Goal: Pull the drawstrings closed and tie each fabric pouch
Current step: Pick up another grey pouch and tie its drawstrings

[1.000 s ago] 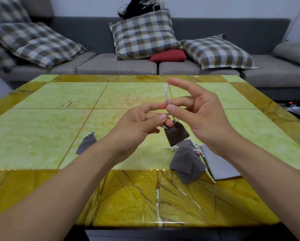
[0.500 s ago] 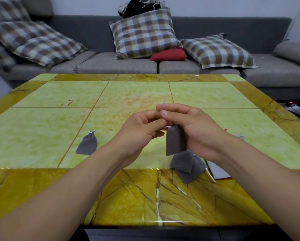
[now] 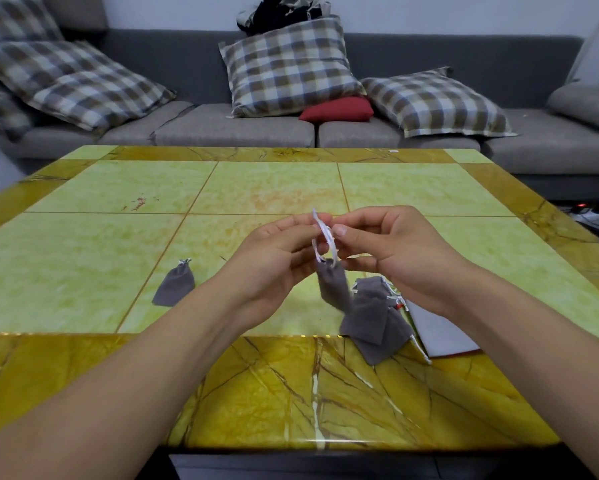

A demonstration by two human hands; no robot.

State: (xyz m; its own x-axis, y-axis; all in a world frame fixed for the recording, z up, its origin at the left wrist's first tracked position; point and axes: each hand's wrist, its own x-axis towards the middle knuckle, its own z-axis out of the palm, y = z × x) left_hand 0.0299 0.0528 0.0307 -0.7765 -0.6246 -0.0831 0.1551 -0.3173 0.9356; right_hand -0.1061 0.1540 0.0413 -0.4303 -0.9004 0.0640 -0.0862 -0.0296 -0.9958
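Note:
A small grey fabric pouch [image 3: 333,285] hangs in the air over the table's middle, blurred, by its white drawstrings [image 3: 323,237]. My left hand [image 3: 274,258] pinches the strings from the left. My right hand [image 3: 391,247] pinches them from the right, thumb and forefinger meeting near the top of the cords. A pile of grey pouches [image 3: 372,317] with loose white strings lies just below my right wrist. One more grey pouch [image 3: 175,284], its neck drawn shut, lies alone to the left.
The table [image 3: 83,271] has green tiles and a yellow marbled border. A flat grey sheet [image 3: 436,327] lies under my right forearm beside the pile. A grey sofa [image 3: 222,126] with checked cushions stands behind the table. Cables lie on the floor at the far right.
My right hand's fingers, spread open a second ago, have curled onto the drawstrings. The pouch has swung lower and tilted, and the strings now form a loop between both hands.

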